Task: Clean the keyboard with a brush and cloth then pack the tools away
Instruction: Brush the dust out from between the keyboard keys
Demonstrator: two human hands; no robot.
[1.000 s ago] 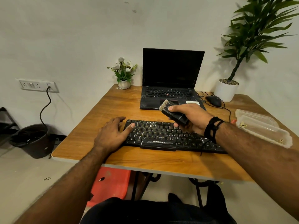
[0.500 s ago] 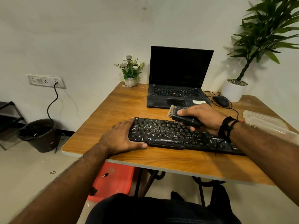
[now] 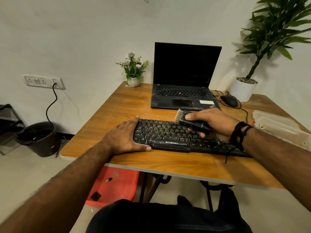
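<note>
Seated, a person lays the left hand (image 3: 125, 137) flat, fingers straight, against the near-left end of a black corded keyboard (image 3: 170, 137), probably bracing it. The right hand (image 3: 213, 122) grasps a small black brush with pale bristles (image 3: 190, 121) above the keys (bristles pointing away). Beyond the right wrist, a clear lidded plastic box (image 3: 279, 127) sits on the wooden surface (image 3: 117, 105); its contents are unclear.

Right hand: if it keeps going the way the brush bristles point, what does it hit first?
Probably the laptop: the right hand holds the brush with bristles aimed up-left over the keyboard, toward its front edge. Depth is unclear.
</note>
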